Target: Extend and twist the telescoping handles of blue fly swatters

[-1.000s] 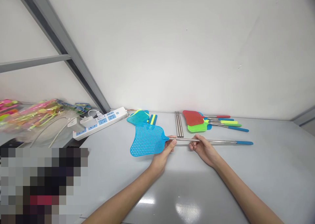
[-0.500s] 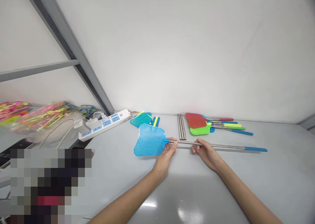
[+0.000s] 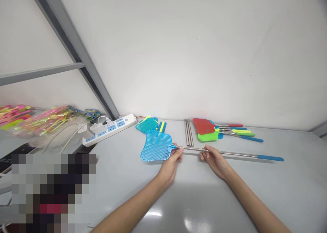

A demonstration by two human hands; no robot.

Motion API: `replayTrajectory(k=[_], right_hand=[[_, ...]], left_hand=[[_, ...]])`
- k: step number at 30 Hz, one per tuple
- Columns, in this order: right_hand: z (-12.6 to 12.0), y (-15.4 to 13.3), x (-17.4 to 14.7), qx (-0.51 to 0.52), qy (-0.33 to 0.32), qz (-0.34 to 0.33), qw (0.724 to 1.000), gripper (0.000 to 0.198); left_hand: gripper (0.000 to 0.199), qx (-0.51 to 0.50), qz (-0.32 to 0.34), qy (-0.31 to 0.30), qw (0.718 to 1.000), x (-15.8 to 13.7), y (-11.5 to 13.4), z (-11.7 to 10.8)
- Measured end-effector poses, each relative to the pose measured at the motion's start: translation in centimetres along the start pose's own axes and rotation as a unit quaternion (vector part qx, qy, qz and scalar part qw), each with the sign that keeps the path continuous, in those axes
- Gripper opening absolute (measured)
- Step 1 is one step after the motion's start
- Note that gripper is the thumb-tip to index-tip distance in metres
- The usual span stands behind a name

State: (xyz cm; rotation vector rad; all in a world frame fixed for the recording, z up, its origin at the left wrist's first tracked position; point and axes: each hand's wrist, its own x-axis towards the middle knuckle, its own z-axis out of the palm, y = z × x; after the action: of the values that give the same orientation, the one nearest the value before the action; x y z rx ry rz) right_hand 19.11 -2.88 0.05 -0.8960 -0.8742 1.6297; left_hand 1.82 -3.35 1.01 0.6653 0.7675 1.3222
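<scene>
A blue fly swatter (image 3: 156, 146) with a steel telescopic rod and a blue grip lies across both hands, just above the table. My left hand (image 3: 171, 163) pinches the rod right beside the mesh head. Farther along the rod, my right hand (image 3: 214, 159) is closed on it with thumb and fingers. The grip end (image 3: 270, 157) sticks out to the right, beyond my right hand. Behind the held swatter lie several bare steel rods (image 3: 189, 132) side by side.
Assembled swatters with red and green heads (image 3: 204, 126) lie in a pile at the back right. Loose teal mesh heads (image 3: 146, 125) and blue and yellow grips (image 3: 162, 126) sit back left. A white power strip (image 3: 109, 130), bagged colourful items (image 3: 56, 118) and a metal frame post (image 3: 74, 52) stand left.
The rod has lengthened: the blue grip end reaches farther right than before. Both hands stay in nearly the same places, and the mesh head has tilted slightly.
</scene>
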Motion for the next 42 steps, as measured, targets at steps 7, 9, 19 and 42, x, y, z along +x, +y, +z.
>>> replayTrajectory(k=[7,9,19,42], right_hand=[[0.3,-0.3,-0.1,-0.007,0.005,0.003,1.0,0.041],[0.3,-0.3,-0.1,-0.008,0.005,0.002,1.0,0.04],[0.0,0.1,0.0,0.003,-0.011,-0.011,1.0,0.04],[1.2,-1.0,-1.6,-0.119,-0.061,0.0,0.991,0.031]], left_hand=[[0.019,-0.029,-0.019,0.005,0.999,0.1,-0.1,0.0],[0.017,-0.027,-0.02,0.002,0.999,0.1,-0.1,0.0],[0.017,-0.043,-0.024,-0.019,0.999,-0.1,-0.6,-0.1],[0.036,0.074,-0.093,-0.169,0.978,-1.3,0.4,1.0]])
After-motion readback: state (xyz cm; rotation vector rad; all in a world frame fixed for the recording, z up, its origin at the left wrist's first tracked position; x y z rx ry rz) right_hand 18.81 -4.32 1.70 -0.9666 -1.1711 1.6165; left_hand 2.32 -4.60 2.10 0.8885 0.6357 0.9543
